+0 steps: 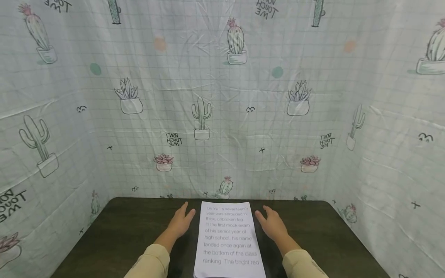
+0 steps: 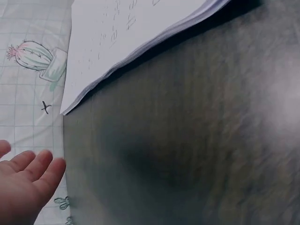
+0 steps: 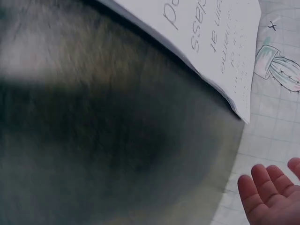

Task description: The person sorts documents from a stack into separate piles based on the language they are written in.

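A stack of white printed paper (image 1: 227,239) lies in the middle of the dark table, its large text facing me. To its left, my left hand (image 1: 180,221) is held apart from the sheets with fingers extended. My right hand (image 1: 272,224) mirrors it on the other side, thumb toward the paper. Both hands hold nothing. In the left wrist view the stack's layered edge (image 2: 154,42) shows above the left fingers (image 2: 40,168). From the right wrist, the printed top sheet (image 3: 211,42) appears, with the right fingers (image 3: 265,185) relaxed and slightly bent.
The dark wooden table (image 1: 114,235) ends at a hanging white cloth (image 1: 222,116) printed with cacti and grid lines. This cloth also runs along the left and right sides. Beige sleeves (image 1: 153,260) cover both forearms.
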The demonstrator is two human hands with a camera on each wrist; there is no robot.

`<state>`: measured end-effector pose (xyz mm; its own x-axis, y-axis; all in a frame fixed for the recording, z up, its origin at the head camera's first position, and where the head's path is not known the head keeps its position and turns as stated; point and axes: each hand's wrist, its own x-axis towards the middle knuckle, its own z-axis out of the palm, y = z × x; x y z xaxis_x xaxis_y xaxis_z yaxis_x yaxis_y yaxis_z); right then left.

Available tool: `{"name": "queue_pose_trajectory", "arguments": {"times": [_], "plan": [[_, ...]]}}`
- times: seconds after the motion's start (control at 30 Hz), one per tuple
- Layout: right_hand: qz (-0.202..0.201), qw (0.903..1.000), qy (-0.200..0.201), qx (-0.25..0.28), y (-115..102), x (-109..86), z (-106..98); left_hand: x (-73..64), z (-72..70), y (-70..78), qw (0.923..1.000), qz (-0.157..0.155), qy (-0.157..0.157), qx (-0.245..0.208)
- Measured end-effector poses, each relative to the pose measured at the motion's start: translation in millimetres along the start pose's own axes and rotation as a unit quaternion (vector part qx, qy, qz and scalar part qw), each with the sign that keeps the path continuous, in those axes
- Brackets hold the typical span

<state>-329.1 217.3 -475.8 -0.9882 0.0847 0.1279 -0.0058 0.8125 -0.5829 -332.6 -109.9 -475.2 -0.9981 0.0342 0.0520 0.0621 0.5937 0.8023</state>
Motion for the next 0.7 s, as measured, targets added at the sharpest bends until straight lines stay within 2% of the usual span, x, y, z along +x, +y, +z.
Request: {"name": "queue_pose_trajectory", "arguments": {"times": [0.17, 0.37, 0.53, 0.7], "plan": [[0.041, 0.9958, -0.013, 0.081, 7.0, -6.9, 4.0, -9.1, 6.1, -9.4, 0.997, -0.028, -0.022, -0.069], [0.094, 0.981, -0.031, 0.167, 11.1, -16.1, 12.2, -14.4, 13.8, -19.3, 0.9881, -0.075, -0.044, -0.127], [0.13, 0.9731, -0.061, 0.18, 13.4, -24.4, 17.2, -19.1, 23.7, -23.8, 0.98, -0.087, -0.054, -0.171], [0.145, 0.9753, -0.076, 0.149, 13.8, -30.8, 21.4, -21.5, 30.8, -22.9, 0.9753, -0.089, -0.061, -0.192]]}}
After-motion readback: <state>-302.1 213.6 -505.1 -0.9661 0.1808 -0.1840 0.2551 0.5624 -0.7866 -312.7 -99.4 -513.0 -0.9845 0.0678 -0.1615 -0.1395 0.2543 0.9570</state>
